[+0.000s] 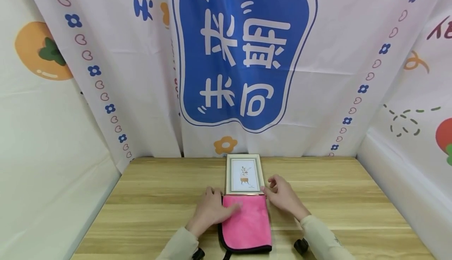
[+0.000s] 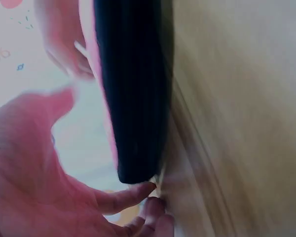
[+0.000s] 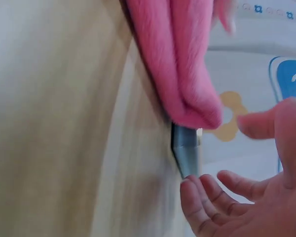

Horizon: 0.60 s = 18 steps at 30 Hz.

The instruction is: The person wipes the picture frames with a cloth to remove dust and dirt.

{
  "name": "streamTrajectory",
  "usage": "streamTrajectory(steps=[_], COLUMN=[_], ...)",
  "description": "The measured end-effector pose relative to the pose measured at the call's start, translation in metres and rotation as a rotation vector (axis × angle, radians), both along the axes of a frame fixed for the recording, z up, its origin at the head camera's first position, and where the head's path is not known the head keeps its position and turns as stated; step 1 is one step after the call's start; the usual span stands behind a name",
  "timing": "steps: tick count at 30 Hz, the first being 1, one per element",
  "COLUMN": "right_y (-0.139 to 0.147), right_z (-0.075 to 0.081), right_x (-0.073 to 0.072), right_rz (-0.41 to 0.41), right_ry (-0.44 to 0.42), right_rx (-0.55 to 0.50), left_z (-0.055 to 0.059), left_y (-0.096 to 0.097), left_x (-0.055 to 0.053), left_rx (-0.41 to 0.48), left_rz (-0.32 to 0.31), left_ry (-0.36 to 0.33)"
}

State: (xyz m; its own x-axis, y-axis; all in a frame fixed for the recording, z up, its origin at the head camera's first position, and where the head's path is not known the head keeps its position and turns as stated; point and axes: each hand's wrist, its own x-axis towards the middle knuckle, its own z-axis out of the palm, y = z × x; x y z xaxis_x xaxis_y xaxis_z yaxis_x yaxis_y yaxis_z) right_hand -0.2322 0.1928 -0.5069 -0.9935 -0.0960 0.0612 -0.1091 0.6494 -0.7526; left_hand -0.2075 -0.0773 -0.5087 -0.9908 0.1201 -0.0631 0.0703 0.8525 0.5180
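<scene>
A picture frame point(image 1: 246, 174) with a pale border and a potted-plant print lies at the back of the table. Directly in front of it is a folded pink cloth point(image 1: 245, 222) with black edging. My left hand point(image 1: 212, 209) is at the cloth's left side, its thumb stretched over the pink surface, blurred. In the left wrist view, its fingertips point(image 2: 147, 190) reach the far end of the black edging point(image 2: 133, 98). My right hand point(image 1: 282, 195) is beside the frame's lower right corner. Its fingertips point(image 3: 190, 192) touch the frame's side point(image 3: 186, 148) in the right wrist view, thumb held apart.
The wooden table point(image 1: 159, 197) meets a white printed curtain point(image 1: 155, 95) just behind the frame. White printed sheets hang on both sides. Black wrist bands point(image 1: 301, 246) show near the sleeves, and a short black strap point(image 1: 227, 255) sticks out at the cloth's front.
</scene>
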Motion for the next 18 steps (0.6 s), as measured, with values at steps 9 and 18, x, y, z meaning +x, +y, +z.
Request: streamTrajectory(steps=[9,18], right_y=[-0.006,-0.011], right_z=[-0.020,-0.029], right_x=[-0.052,-0.078], right_rz=[-0.054,-0.090], right_ry=[-0.007,-0.098], right_rx=[-0.022,-0.151], left_z=[-0.002,0.001], left_y=[0.005,0.006], left_x=[0.016,0.021], left_rx=[0.051,0.324], left_rz=[0.011,-0.096], left_ry=[-0.051,-0.047])
